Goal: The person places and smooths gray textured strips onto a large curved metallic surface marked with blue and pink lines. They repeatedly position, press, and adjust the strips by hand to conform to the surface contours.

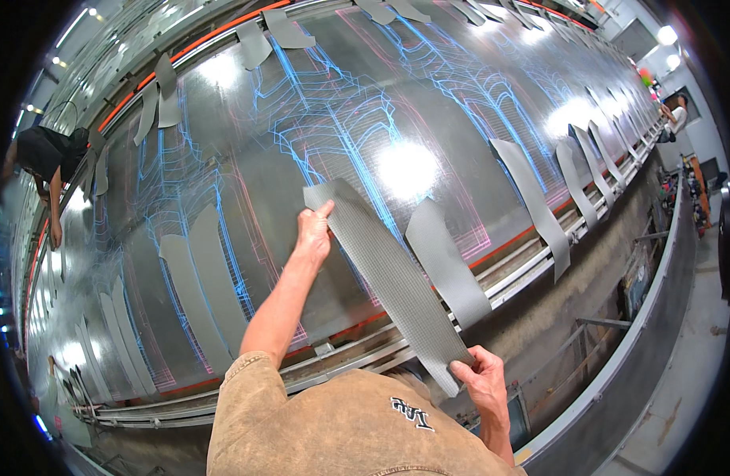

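Observation:
A long grey strip [388,274] with a fine grid texture slants across the middle, its far end over the table and its near end past the table's front edge. At the far end my left hand [314,234] pinches the strip's left corner. My right hand [484,381] grips the near end, thumb on top and fingers mostly hidden beneath. Just right of it, a smooth grey strip [444,254] lies on the dark tabletop [277,178] and hangs over the front edge. Blue and pink outlines [325,107] mark the tabletop.
Several more grey strips lie along both long edges, one [531,190] to the right and a wide one [210,278] to the left. A metal rail [523,289] lines the front edge. Another person [47,163] leans in at the left; one more [676,119] stands at the far right.

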